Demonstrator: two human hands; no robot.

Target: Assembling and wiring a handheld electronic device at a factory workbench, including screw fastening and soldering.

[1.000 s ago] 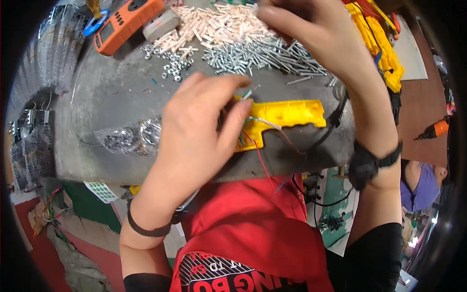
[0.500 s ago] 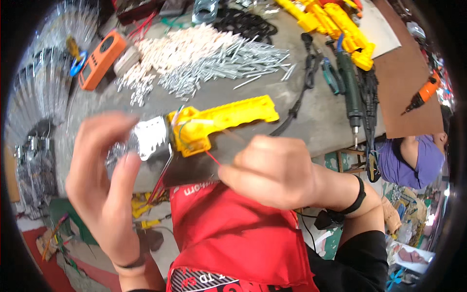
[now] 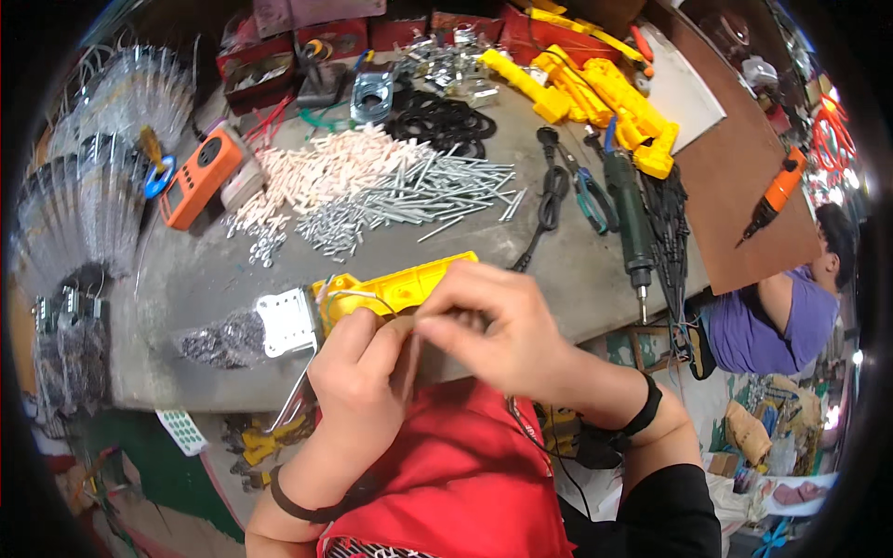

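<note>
A yellow plastic housing half with a long handle (image 3: 409, 281) lies on the grey bench, a silvery metal plate (image 3: 286, 323) at its left end. Thin wire (image 3: 358, 294) loops out of the housing toward my fingers. My left hand (image 3: 361, 372) is closed in front of the housing, its fingertips pinched on the wire. My right hand (image 3: 502, 325) meets it from the right, thumb and forefinger pinched together on the wire too. The fingers mostly hide the stretch between them. Other leads (image 3: 296, 391) hang over the bench edge by my left wrist.
Behind lie heaps of pale sleeves (image 3: 330, 167) and metal pins (image 3: 419, 195). An orange meter (image 3: 200, 181) stands left. Right are pliers (image 3: 593, 200), a dark green electric screwdriver (image 3: 630, 219), more yellow housings (image 3: 605, 98) and an orange-handled tool (image 3: 777, 195). A person in purple (image 3: 777, 321) sits beyond.
My left hand has come in from the left, closing from an open curve to meet my right hand before the housing. The red wire then stretched to my right hand is now hidden. The view has shifted.
</note>
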